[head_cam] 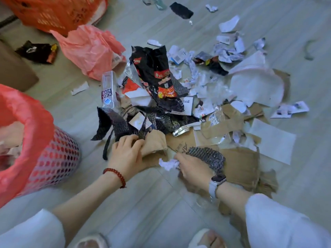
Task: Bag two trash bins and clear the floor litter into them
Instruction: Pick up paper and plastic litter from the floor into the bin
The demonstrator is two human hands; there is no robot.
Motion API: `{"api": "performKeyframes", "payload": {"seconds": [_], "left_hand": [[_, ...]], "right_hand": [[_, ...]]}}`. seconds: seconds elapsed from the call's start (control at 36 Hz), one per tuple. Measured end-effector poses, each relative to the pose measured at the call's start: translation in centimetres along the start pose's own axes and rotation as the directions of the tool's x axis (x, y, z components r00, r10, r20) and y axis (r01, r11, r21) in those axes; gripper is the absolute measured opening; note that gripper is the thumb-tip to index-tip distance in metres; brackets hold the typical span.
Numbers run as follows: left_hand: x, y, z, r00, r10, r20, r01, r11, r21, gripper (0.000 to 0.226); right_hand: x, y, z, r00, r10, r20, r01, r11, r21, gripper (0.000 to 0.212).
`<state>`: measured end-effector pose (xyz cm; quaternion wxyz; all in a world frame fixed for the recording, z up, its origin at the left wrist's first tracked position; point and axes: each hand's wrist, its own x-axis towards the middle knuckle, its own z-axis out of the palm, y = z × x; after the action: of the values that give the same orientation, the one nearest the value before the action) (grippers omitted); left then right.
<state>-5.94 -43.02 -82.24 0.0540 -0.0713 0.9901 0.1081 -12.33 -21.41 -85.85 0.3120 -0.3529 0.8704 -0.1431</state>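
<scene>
- Pale grey floor tiles (157, 199) run under everything, with my litter heap (161, 97) spread from the middle out toward three o'clock.
- At nine o'clock stands one pink mesh bin (59, 158), upright, lined with a red bag (30, 122) folded over its rim; some rubbish shows inside it.
- At eleven o'clock one orange basket (53, 13) sits at the frame's edge, and just below it one loose pink bag (91, 49) lies crumpled on the tiles.
- One clear soda bottle (108, 90) sticks up at the heap's ten o'clock side.
- One large black snack wrapper (157, 76) with red print stands at the heap's centre; a second, smaller black wrapper (38, 51) lies well apart at ten o'clock.
- One dark flat piece (181, 9) lies alone at twelve o'clock.
- Torn white paper scraps (229, 49) scatter between one and two o'clock, too many and too blurred to count.
- Brown cardboard pieces (240, 163) lie flat from four to five o'clock.
- My left hand (128, 153), a red bead bracelet (115, 176) at its wrist, curls its fingers round black bubble wrap (123, 124) and a cardboard flap (155, 142).
- My right hand (192, 170), with one watch (217, 181) on the wrist, pinches a crumpled white paper (168, 163) and rests against a grey bubble-wrap piece (207, 156).
- Two white sleeves and two slippered feet show at six o'clock.
</scene>
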Motion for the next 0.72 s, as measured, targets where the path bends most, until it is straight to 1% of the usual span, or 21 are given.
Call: {"api": "performKeyframes", "payload": {"seconds": [0.06, 0.08, 0.11, 0.17, 0.22, 0.25, 0.33, 0.36, 0.39, 0.44, 0.5, 0.58, 0.64, 0.69, 0.72], "left_hand": [[0.1, 0.0, -0.4, 0.998, -0.045, -0.045, 0.046, 0.999, 0.022, 0.040], [0.0, -0.2, -0.3, 0.996, -0.072, -0.054, 0.073, 0.997, 0.029, 0.041], [-0.2, -0.3, -0.3, 0.993, -0.104, -0.058, 0.106, 0.994, 0.032, 0.046], [-0.4, -0.8, 0.0, 0.978, -0.206, -0.046, 0.206, 0.978, 0.015, 0.058], [-0.4, -1.5, 0.2, 0.943, -0.333, 0.015, 0.333, 0.940, -0.070, 0.077], [-0.2, -1.8, 0.2, 0.926, -0.376, 0.037, 0.378, 0.917, -0.126, 0.087], [0.5, -2.8, 1.0, 0.888, -0.453, 0.079, 0.454, 0.838, -0.301, 0.107], [0.7, -2.8, 1.2, 0.881, -0.463, 0.101, 0.468, 0.815, -0.342, 0.110], [0.8, -2.8, 1.5, 0.880, -0.461, 0.114, 0.468, 0.801, -0.372, 0.112], [1.1, -2.8, 2.1, 0.897, -0.428, 0.109, 0.433, 0.805, -0.404, 0.107], [1.5, -3.2, 2.5, 0.916, -0.388, 0.099, 0.394, 0.830, -0.395, 0.097], [1.8, -4.0, 2.5, 0.927, -0.363, 0.089, 0.370, 0.855, -0.363, 0.080], [1.7, -4.3, 2.2, 0.935, -0.353, 0.041, 0.345, 0.874, -0.343, 0.069], [1.4, -4.3, 1.6, 0.950, -0.307, -0.053, 0.276, 0.908, -0.315, 0.052], [1.3, -4.1, 1.3, 0.957, -0.270, -0.104, 0.226, 0.923, -0.310, 0.042]], "right_hand": [[-0.7, 0.2, -1.6, 0.990, 0.095, -0.106, -0.076, 0.983, 0.166, 0.044], [-0.9, 0.5, -2.3, 0.981, 0.119, -0.154, -0.088, 0.978, 0.192, 0.052], [-1.1, 1.1, -2.6, 0.971, 0.152, -0.183, -0.118, 0.976, 0.185, 0.055], [-1.4, 2.4, -3.2, 0.941, 0.260, -0.216, -0.237, 0.963, 0.126, 0.049], [-1.7, 3.8, -3.0, 0.891, 0.378, -0.251, -0.372, 0.925, 0.076, 0.044], [-2.0, 4.3, -2.6, 0.874, 0.413, -0.255, -0.417, 0.908, 0.040, 0.043], [-2.4, 5.2, -0.5, 0.858, 0.473, -0.200, -0.492, 0.869, -0.058, 0.062], [-2.4, 5.2, 0.0, 0.855, 0.485, -0.185, -0.504, 0.861, -0.071, 0.064], [-2.2, 5.2, 0.5, 0.850, 0.496, -0.178, -0.514, 0.854, -0.076, 0.060], [-1.9, 5.1, 0.9, 0.847, 0.498, -0.185, -0.516, 0.854, -0.064, 0.044], [-1.7, 4.7, 1.0, 0.848, 0.485, -0.213, -0.507, 0.860, -0.062, 0.024], [-1.8, 4.5, 0.5, 0.853, 0.456, -0.252, -0.484, 0.874, -0.055, 0.018], [-2.0, 4.2, -0.3, 0.854, 0.431, -0.290, -0.434, 0.899, 0.059, 0.012], [-2.4, 3.7, -1.3, 0.836, 0.469, -0.284, -0.404, 0.877, 0.260, 0.011], [-2.7, 3.5, -1.8, 0.837, 0.474, -0.274, -0.382, 0.864, 0.328, 0.011]]}}
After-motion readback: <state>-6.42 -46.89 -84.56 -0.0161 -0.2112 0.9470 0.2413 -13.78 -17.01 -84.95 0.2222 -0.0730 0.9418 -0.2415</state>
